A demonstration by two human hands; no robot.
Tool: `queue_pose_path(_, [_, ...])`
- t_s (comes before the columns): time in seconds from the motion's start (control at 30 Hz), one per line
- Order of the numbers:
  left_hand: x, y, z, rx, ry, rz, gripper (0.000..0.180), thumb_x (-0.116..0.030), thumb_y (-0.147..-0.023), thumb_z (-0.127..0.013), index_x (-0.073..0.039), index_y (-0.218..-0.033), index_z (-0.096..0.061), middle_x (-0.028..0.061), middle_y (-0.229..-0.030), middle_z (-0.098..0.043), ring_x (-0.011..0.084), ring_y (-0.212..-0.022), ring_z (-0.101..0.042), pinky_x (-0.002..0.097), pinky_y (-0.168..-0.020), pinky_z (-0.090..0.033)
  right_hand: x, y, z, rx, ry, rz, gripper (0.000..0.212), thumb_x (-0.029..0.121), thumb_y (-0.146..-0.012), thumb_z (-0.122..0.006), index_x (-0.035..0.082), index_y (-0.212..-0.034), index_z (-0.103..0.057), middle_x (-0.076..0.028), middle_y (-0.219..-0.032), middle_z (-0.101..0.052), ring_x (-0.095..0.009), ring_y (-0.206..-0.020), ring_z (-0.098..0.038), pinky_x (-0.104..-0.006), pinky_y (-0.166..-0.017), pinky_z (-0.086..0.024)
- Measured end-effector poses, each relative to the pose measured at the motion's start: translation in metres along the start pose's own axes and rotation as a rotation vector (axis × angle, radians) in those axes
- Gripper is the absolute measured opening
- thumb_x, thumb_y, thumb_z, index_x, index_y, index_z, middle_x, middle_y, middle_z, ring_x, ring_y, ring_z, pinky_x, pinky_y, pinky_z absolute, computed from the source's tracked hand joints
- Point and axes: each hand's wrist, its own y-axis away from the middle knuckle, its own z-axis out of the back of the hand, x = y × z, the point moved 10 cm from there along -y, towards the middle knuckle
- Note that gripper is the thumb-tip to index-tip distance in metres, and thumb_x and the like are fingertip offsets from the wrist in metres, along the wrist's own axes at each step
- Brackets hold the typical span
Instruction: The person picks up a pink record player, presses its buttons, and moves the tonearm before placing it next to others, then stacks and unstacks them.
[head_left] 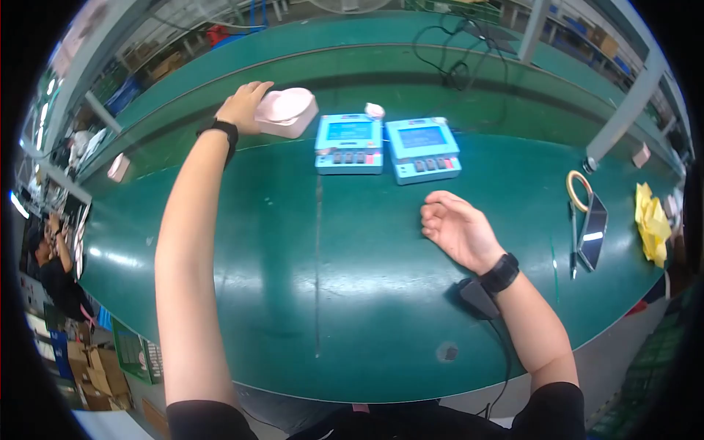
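On the green table (pixel 264 293), the right hand (pixel 458 229) is loosely curled, grip apparently empty, near two blue devices (pixel 349 130). Left of them, the pink box (pixel 287 111) meets the left hand's (pixel 246 108) partly bent grip; I cannot tell how firmly. Handling it seems the step, next calling for secure contact.

My left arm (pixel 189 227) reaches far forward, its hand (pixel 246 108) at full stretch. My right hand (pixel 462 229) (fingers (pixel 434 213) curled in) sits nearer me.

A factory workshop, shown by the long green workbench (pixel 271 301), grey metal posts (pixel 625 110), blue screened devices (pixel 350 147), cardboard boxes (pixel 107 372) and a co-worker (pixel 62 286) nearby
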Motion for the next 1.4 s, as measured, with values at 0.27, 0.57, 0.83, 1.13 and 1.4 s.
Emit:
queue_pose_path(0.27, [-0.1, -0.05, -0.03, 0.379, -0.154, -0.209, 0.094, -0.009, -0.052, -0.076, -0.016, -0.136, -0.034, 0.0136, -0.129, -0.05, 0.0328, -0.119, -0.05, 0.0421, -0.095, -0.046, 0.01, 0.005, 0.007, -0.068, 0.015, 0.012, 0.018, 0.018, -0.095, -0.048, 0.003, -0.102, -0.055, -0.009, -0.088, -0.061, -0.016, -0.078, -0.057, -0.0289, -0.074, -0.048])
queue_pose_path(0.57, [-0.057, 0.032, 0.087, -0.294, 0.037, -0.03, 0.09, -0.029, -0.051, -0.077, -0.01, -0.131, -0.039, 0.0217, -0.115, -0.055, 0.038, -0.101, -0.058, 0.0414, -0.085, -0.05, 0.006, 0.002, 0.004, -0.046, 0.018, 0.004, 0.017, 0.017, -0.095, -0.049, 0.003, -0.102, -0.055, -0.009, -0.089, -0.06, -0.016, -0.079, -0.058, -0.0282, -0.075, -0.049])
queue_pose_path(0.83, [-0.138, 0.157, 0.079, 0.307, 0.309, 0.049, 0.085, -0.043, -0.05, -0.078, 0.005, -0.115, -0.051, 0.0244, -0.101, -0.063, 0.0384, -0.09, -0.063, 0.039, -0.079, -0.05, 0.014, 0.008, 0.006, -0.057, 0.087, 0.017, 0.017, 0.016, -0.095, -0.05, 0.002, -0.102, -0.055, -0.009, -0.089, -0.06, -0.016, -0.081, -0.058, -0.0275, -0.076, -0.049])
queue_pose_path(1.13, [-0.184, 0.17, 0.043, 0.288, 0.125, 0.069, 0.084, -0.059, -0.066, -0.07, 0.006, -0.116, -0.052, 0.0223, -0.085, -0.064, 0.0369, -0.079, -0.064, 0.0382, -0.076, -0.051, 0.009, 0.009, -0.002, -0.054, 0.168, 0.025, 0.017, 0.016, -0.095, -0.049, 0.001, -0.102, -0.055, -0.01, -0.088, -0.061, -0.015, -0.08, -0.058, -0.0272, -0.075, -0.049])
queue_pose_path(1.4, [-0.185, 0.176, -0.014, 0.672, 1.095, 0.067, 0.056, -0.028, -0.088, -0.062, 0.001, -0.132, -0.043, 0.0081, -0.083, -0.063, 0.0104, -0.069, -0.06, 0.0238, -0.061, -0.048, -0.021, 0.026, -0.032, 0.177, 0.427, -0.266, 0.026, 0.018, -0.088, -0.061, 0.002, -0.106, -0.051, -0.009, -0.093, -0.059, -0.013, -0.083, -0.056, -0.0252, -0.069, -0.049])
